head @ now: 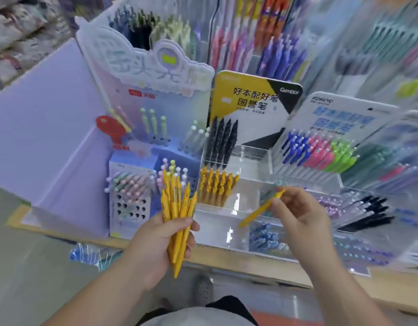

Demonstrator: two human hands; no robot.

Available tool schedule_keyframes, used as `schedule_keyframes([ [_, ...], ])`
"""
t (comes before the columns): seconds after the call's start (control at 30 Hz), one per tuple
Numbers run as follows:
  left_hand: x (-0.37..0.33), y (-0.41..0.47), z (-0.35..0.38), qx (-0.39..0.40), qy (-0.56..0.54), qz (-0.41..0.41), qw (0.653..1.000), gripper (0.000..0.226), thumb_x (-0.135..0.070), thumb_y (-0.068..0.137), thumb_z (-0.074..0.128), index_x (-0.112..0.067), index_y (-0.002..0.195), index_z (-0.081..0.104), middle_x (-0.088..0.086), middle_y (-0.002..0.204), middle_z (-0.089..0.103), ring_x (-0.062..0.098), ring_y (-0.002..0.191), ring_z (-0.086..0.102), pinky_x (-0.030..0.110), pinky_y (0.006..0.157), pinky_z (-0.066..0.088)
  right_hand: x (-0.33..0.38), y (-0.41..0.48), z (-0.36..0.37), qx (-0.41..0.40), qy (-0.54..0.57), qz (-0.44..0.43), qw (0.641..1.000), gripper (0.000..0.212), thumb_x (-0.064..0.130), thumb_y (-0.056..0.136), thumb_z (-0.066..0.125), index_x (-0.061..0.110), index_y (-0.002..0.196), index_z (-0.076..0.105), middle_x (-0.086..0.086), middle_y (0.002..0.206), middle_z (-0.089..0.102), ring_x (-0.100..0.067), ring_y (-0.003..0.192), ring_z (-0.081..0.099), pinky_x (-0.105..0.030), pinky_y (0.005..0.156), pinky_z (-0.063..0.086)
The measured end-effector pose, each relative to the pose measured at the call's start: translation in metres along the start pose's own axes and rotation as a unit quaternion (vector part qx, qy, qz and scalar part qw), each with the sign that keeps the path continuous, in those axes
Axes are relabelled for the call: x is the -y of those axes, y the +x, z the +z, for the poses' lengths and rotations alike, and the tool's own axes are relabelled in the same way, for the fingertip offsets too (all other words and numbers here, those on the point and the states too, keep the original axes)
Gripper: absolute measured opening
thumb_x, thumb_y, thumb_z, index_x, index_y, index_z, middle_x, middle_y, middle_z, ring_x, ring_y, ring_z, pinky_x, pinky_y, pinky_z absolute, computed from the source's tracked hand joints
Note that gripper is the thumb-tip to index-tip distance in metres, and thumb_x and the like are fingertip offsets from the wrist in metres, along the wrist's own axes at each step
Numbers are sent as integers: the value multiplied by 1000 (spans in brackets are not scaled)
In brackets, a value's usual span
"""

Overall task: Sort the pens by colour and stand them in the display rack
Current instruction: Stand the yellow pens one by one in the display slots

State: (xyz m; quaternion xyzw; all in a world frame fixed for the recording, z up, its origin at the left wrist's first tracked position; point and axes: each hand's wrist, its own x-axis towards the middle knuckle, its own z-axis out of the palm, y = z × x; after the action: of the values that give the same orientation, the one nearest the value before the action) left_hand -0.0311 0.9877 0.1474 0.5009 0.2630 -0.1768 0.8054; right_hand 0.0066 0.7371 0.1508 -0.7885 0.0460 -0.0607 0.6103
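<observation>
I'm looking down at a wooden surface (226, 257) crowded with pen displays, much of it smeared by blur. Biggest thing left of centre is the lilac stand (50, 142), with pastel pens standing in its front tiers. Beside it sits the clear rack (250, 161) with the yellow-and-black card behind: black pens (223, 140) stand in the back row, yellow pens (217, 187) in the row in front, and the compartments to their right look bare. Further right, the white-card rack (320, 151) shows blue, pink and green pens in colour groups.

My left hand (156, 250) is low and centre, grip closed around a yellow bundle (178, 208), tips fanning upward just left of the clear rack's yellow row. My right hand (299, 210) is up in front of the clear rack, fingers pinched on a single pen (259, 210), yellow, held slanted, its upper end at the fingertips, lower end pointing down-left toward the rack's front compartment. That pen is well apart from the bundle, close below the rack's yellow row, not touching it.
</observation>
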Motion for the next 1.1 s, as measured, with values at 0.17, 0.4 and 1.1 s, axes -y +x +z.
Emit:
schedule_keyframes([
  [0.17, -10, 12, 23, 10, -2, -2, 1000, 18, -4, 87, 60, 3, 105, 61, 15, 78, 68, 20, 52, 59, 29, 44, 47, -5, 24, 8, -23, -61, -43, 997, 21, 12, 89, 70, 24, 106, 68, 8, 85, 70, -7, 78, 66, -21, 76, 54],
  [0.4, -18, 31, 35, -7, 0, 12, 1000, 47, -15, 74, 66, 8, 114, 59, 14, 72, 67, 20, 52, 58, 29, 44, 48, -15, 54, 26, 35, -158, -110, 981, 24, 17, 89, 70, 26, 111, 68, 12, 83, 68, -3, 76, 65, -28, 70, 56],
  [1.1, -31, 48, 28, 34, 30, -20, 999, 27, -12, 77, 66, -2, 103, 63, 17, 82, 70, 20, 57, 60, 33, 47, 49, -28, 53, 52, 4, -260, -166, 951, 25, 16, 90, 69, 17, 115, 68, 3, 94, 69, -11, 77, 65, -32, 69, 57],
])
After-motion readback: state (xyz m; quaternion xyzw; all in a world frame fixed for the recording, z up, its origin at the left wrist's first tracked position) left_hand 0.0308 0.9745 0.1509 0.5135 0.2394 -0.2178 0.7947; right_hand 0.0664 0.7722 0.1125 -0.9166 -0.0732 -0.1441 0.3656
